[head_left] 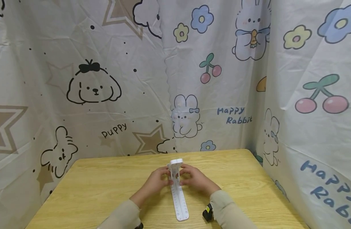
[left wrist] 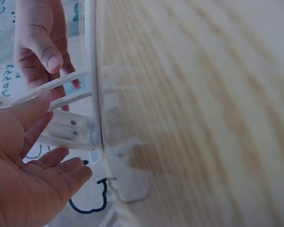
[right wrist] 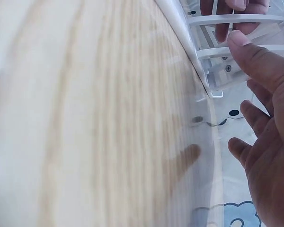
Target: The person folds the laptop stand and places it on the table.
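If the left hand (head_left: 158,179) and right hand (head_left: 196,179), which both seem to pinch the stand (head_left: 179,200) between them on the table (head_left: 106,184), push unevenly, it may tip or slide.

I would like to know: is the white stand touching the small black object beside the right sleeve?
Apart. The head view shows it plainly: a strip of wooden tabletop lies between the white stand and the small black object.

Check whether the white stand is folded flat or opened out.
Opened out: on the white stand, struts rise from its long base, between the left hand and right hand.
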`<state>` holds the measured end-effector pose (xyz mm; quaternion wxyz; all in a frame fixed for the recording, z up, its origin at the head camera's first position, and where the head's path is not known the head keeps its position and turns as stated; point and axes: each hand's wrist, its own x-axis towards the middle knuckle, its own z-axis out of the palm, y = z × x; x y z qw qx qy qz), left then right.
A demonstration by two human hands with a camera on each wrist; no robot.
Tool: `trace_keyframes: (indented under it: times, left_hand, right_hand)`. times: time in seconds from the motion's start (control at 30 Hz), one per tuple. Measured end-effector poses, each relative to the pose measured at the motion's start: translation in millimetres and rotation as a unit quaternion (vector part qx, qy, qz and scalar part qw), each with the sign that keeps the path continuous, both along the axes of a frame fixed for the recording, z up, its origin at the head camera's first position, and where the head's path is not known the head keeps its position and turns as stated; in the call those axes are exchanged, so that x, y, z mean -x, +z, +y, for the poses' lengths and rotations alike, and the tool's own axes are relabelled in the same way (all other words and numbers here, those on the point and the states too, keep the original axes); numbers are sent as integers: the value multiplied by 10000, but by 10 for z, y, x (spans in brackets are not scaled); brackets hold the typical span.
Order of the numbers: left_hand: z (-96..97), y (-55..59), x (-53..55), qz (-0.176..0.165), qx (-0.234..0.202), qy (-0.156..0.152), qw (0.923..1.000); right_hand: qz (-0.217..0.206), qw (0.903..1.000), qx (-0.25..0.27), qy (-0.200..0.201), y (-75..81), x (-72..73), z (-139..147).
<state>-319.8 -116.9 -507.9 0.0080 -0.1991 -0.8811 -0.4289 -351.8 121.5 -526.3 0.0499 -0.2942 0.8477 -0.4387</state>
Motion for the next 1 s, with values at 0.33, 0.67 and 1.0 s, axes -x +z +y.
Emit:
trace_keyframes:
  times: [0.33, 0.67, 1.0]
  left_hand:
    - [14, -42, 101, 71, -169, -185, 9997]
    - [-11, -48, 111, -26, -469, -244, 9986]
    - [-23, -62, 137, -100, -668, -336, 9971]
  right_hand:
    - [203, 9997, 147, 63, -33, 25, -24]
    - [432, 9989, 167, -58, -24, 38, -80]
    - [432, 9988, 93, -218, 8, 15, -92]
